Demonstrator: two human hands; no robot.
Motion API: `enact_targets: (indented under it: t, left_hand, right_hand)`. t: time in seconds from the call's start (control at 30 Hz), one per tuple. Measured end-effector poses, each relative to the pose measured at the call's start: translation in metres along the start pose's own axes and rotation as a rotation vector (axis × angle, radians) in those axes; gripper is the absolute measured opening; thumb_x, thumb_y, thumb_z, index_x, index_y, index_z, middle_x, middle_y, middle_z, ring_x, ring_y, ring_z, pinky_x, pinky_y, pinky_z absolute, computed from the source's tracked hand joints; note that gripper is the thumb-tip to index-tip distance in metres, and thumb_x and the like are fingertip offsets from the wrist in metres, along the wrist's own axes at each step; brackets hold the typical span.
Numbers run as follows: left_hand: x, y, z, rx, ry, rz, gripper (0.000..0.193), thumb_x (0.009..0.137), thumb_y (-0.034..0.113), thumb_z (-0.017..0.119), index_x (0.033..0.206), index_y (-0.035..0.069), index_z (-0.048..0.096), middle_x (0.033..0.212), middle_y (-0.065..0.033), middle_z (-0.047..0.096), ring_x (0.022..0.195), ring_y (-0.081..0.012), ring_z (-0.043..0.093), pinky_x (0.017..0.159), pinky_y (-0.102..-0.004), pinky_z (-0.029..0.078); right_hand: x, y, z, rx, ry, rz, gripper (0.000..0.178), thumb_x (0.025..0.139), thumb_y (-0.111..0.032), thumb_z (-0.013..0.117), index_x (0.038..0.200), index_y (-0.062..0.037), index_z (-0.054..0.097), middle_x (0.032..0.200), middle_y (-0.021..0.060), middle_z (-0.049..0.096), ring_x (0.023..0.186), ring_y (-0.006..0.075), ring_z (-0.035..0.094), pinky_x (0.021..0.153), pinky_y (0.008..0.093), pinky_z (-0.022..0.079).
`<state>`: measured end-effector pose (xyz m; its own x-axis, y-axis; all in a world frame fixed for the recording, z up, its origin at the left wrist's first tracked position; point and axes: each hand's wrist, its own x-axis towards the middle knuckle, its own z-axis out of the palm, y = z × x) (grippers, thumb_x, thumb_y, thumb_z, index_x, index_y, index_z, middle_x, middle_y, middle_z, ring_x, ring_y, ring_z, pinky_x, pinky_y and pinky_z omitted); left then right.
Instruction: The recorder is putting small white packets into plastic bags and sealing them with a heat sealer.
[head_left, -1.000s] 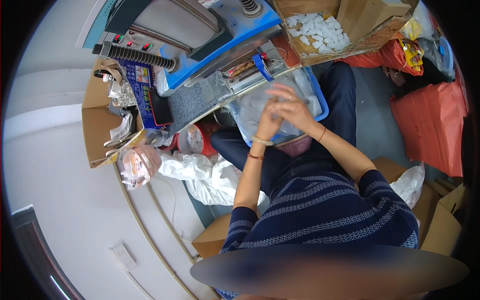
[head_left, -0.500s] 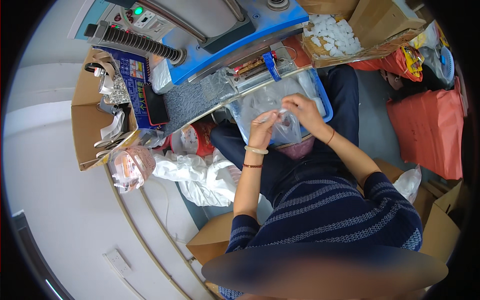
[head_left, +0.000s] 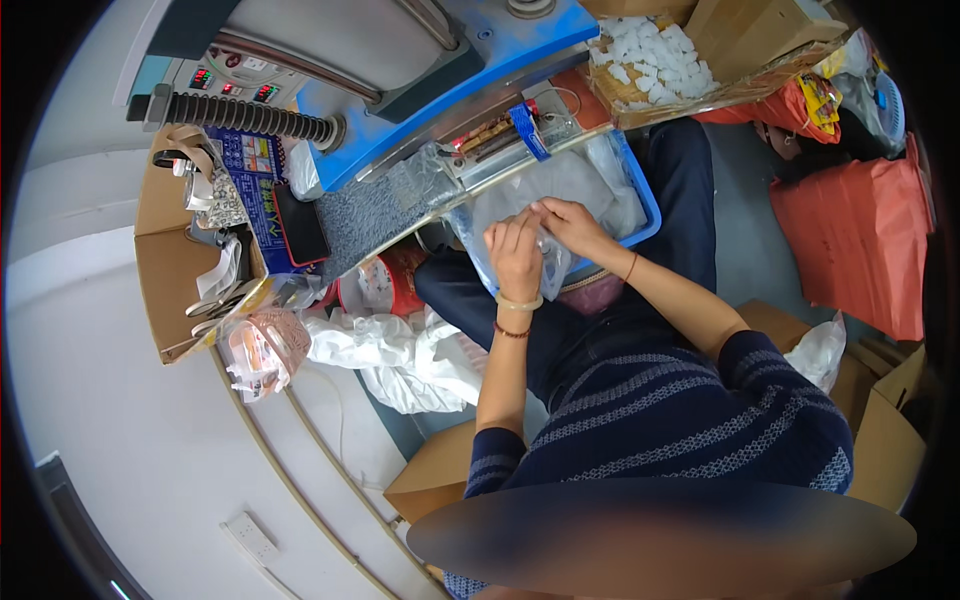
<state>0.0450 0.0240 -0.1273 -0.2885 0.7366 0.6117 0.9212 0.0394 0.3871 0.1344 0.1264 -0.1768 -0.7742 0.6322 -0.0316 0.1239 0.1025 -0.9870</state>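
Over my lap, a clear plastic bag hangs crumpled between my two hands. My left hand is closed on the bag's gathered top, its knuckles upward and a pale bangle at the wrist. Pinching the same bag close beside it, my right hand has its thumb and forefinger together. The fingertips of both hands nearly meet, and what lies between them is partly hidden. Just beyond sits a blue basket with more clear plastic bags in it.
A blue-edged press machine stands ahead. A dark phone lies left of a grey mat. White pieces fill a cardboard box at far right. A red bag is on the right, white cloth on the left.
My hands have drawn closer together. The left hand has turned so its knuckles show, and the bag hangs lower and more bunched. The whole view has shifted slightly.
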Motion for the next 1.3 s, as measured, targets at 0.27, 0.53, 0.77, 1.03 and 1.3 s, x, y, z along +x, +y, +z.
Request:
enact_targets:
  t: [0.27,0.53,0.77,1.03,1.3]
  left_hand:
    - [-0.016,-0.007,0.013,-0.081,0.05,-0.158,0.019,0.069,-0.001,0.071,0.082,0.005,0.059,0.09,-0.0086,0.061,0.091,-0.0304,0.057,0.079,-0.038,0.044]
    - [-0.058,-0.04,0.016,-0.816,-0.056,-0.814,0.018,0.087,0.013,0.068,0.101,0.003,0.062,0.119,-0.0094,0.056,0.11,-0.0202,0.053,0.099,-0.0352,0.04]
    - [-0.039,-0.055,0.037,-0.789,-0.161,-0.977,0.039,0.083,0.0,0.059,0.122,-0.002,0.053,0.118,-0.0102,0.056,0.088,-0.0119,0.056,0.065,-0.0252,0.049]
    - [-0.047,0.067,-0.004,-1.178,-1.109,-0.835,0.019,0.081,-0.008,0.05,0.078,0.003,0.066,0.071,0.002,0.061,0.061,-0.0042,0.051,0.055,-0.0183,0.038]
    - [0.008,0.173,-0.006,-1.189,-1.562,-0.078,0.021,0.086,-0.002,0.055,0.105,-0.002,0.064,0.106,-0.0139,0.064,0.099,-0.0265,0.061,0.087,-0.0314,0.047]
  right_hand:
    - [0.004,0.018,-0.028,0.249,-0.121,0.037,0.019,0.092,-0.022,0.062,0.091,-0.004,0.066,0.075,0.0002,0.056,0.07,0.0113,0.051,0.068,0.028,0.044]
    - [-0.009,0.034,-0.059,-0.234,0.08,-0.153,0.013,0.093,-0.017,0.06,0.088,-0.0049,0.061,0.088,0.0066,0.062,0.087,0.0207,0.06,0.079,0.0289,0.046]
    - [-0.097,-0.016,-0.039,0.137,-0.527,0.112,0.023,0.099,-0.026,0.053,0.099,-0.0038,0.062,0.091,0.0045,0.063,0.092,0.0122,0.059,0.083,0.0278,0.046]
    - [-0.122,-0.002,-0.122,1.13,-0.158,0.587,0.055,0.093,-0.034,0.063,0.135,-0.0065,0.043,0.127,0.0049,0.053,0.114,0.0117,0.053,0.097,0.0315,0.045]
    - [-0.181,-0.052,-0.175,0.716,0.083,0.542,0.036,0.081,-0.008,0.071,0.116,-0.0002,0.063,0.104,0.004,0.067,0.091,0.0078,0.059,0.077,0.0231,0.048]
